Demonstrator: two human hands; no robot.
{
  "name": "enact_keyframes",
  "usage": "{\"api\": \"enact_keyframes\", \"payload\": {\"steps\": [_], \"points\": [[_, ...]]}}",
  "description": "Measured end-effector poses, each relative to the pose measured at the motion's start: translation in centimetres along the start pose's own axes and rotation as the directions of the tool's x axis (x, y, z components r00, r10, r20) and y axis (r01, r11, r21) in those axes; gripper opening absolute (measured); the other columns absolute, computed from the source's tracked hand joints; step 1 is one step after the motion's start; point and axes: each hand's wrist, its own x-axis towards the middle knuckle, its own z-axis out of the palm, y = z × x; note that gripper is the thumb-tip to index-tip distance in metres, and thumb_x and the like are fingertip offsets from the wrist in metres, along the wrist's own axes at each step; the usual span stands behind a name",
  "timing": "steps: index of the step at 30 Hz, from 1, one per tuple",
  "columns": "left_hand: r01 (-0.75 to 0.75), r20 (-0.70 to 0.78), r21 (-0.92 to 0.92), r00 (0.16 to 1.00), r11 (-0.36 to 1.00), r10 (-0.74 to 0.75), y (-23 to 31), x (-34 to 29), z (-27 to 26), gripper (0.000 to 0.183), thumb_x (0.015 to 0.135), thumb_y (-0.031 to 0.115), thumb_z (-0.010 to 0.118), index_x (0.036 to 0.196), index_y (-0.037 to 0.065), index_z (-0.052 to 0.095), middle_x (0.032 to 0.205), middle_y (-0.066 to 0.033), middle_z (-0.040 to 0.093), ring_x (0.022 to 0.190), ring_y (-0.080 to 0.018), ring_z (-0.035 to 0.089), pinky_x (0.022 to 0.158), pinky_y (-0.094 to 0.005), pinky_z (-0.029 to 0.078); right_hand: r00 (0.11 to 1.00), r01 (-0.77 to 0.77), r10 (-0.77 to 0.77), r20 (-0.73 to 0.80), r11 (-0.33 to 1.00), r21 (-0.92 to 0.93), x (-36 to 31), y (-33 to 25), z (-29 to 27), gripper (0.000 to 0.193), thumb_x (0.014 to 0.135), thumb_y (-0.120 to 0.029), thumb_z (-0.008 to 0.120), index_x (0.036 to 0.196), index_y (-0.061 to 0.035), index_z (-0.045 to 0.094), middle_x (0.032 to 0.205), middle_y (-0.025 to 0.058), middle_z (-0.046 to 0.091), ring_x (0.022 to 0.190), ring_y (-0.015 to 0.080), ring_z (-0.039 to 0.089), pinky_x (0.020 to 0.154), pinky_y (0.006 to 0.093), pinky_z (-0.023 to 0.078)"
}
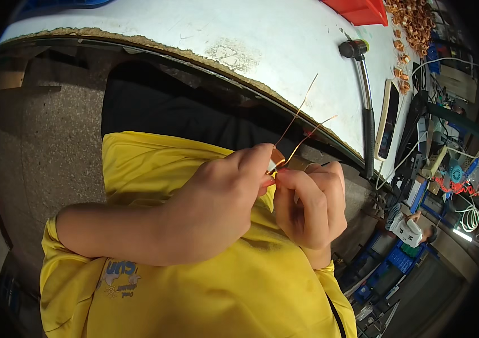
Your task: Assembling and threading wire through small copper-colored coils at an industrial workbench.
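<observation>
A small copper wire coil (276, 160) is pinched between the thumb and fingers of my left hand (214, 188), held in front of my yellow shirt. Two long bare wire ends (301, 105) rise from it toward the table edge, spread apart. My right hand (314, 203) is closed, its thumb and forefinger pressed together at the coil's lower side. What those fingertips grip is too small and covered to make out. A whitish patch shows on the coil between the two hands.
Beyond my lap runs a white table (166, 22) with a worn, chipped edge. On it lie a hammer (365, 101), a white-framed device (387, 121), a red bin (358, 10) and a heap of copper coils (411, 25). Another person (408, 228) is farther off at right.
</observation>
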Motion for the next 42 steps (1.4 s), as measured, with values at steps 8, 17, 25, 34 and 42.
{"api": "enact_keyframes", "payload": {"steps": [8,17,25,34,42], "points": [[0.082,0.020,0.085,0.996,0.993,-0.084,0.2,0.1,0.1,0.036,0.076,-0.015,0.052,0.111,-0.007,0.052,0.090,-0.0159,0.063,0.067,-0.0241,0.060,0.059,-0.0301,0.048,0.998,-0.058,0.058,-0.006,0.995,0.086,-0.4,0.4,0.7,0.025,0.061,0.014,0.062,0.081,-0.0002,0.063,0.069,0.0068,0.051,0.058,0.0175,0.043,0.053,0.0261,0.039],[0.031,0.154,-0.152,0.988,0.988,-0.007,1.3,2.1,-1.1,0.049,0.079,-0.009,0.053,0.127,-0.006,0.041,0.093,-0.0140,0.061,0.066,-0.0173,0.056,0.059,-0.0244,0.047,0.985,-0.096,0.108,-0.138,0.991,0.094,0.6,1.8,-1.4,0.017,0.068,0.007,0.063,0.084,0.0004,0.065,0.071,0.0064,0.055,0.059,0.0153,0.046,0.057,0.0263,0.042],[0.229,0.091,-0.538,0.973,0.811,-0.214,2.8,2.9,-0.8,0.029,0.093,0.008,0.048,0.119,-0.004,0.050,0.076,-0.0033,0.052,0.058,-0.0075,0.043,0.051,-0.0167,0.034,0.931,-0.356,0.312,-0.192,0.895,-0.270,1.8,8.7,-6.3,0.032,0.081,-0.016,0.065,0.108,-0.0015,0.057,0.095,0.0101,0.059,0.081,0.0218,0.052,0.073,0.0281,0.044],[0.263,0.062,-0.396,0.964,0.880,-0.260,0.5,2.4,-1.6,0.030,0.097,0.020,0.046,0.118,-0.001,0.051,0.072,0.0007,0.047,0.053,-0.0043,0.034,0.047,-0.0155,0.026,0.942,-0.302,0.334,-0.027,0.810,-0.502,0.8,13.3,-5.7,0.024,0.085,-0.012,0.060,0.105,-0.0013,0.053,0.087,0.0097,0.049,0.077,0.0229,0.047,0.074,0.0290,0.042],[0.245,-0.014,-0.425,0.961,0.871,-0.277,0.6,3.7,-2.0,0.024,0.096,0.019,0.044,0.100,0.000,0.057,0.055,0.0027,0.039,0.049,-0.0038,0.031,0.045,-0.0163,0.023,0.861,-0.493,0.508,-0.020,0.843,0.214,3.1,10.3,-8.3,0.006,0.090,-0.008,0.049,0.095,-0.0042,0.047,0.082,0.0023,0.047,0.066,0.0112,0.041,0.062,0.0216,0.037]]}}
